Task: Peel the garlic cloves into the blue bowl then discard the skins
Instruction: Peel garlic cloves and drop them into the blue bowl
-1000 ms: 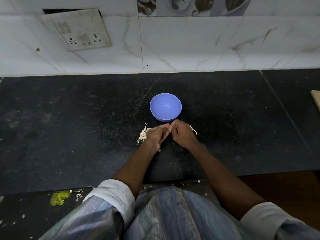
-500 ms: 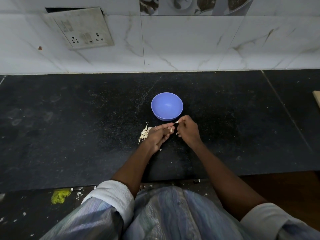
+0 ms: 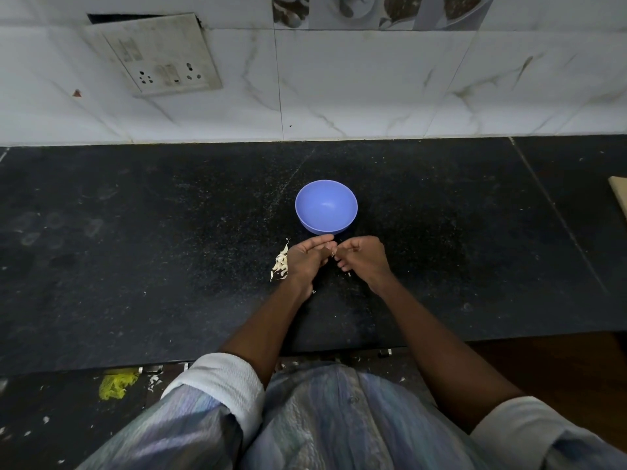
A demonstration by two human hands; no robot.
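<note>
The blue bowl stands on the black counter, and its inside looks bare. Just in front of it my left hand and my right hand meet fingertip to fingertip. Between them they pinch a small garlic clove, mostly hidden by the fingers, with a thin strip of skin hanging from it. A small heap of pale garlic skins lies on the counter against the left side of my left hand.
A tiled wall with a socket plate rises behind the counter. A wooden board edge shows at the far right. On the floor below the counter lie a yellow scrap and white bits.
My right hand has pulled a little to the right and turned, and a strip of skin now hangs between the fingertips. The bowl and the skin heap have stayed put.
</note>
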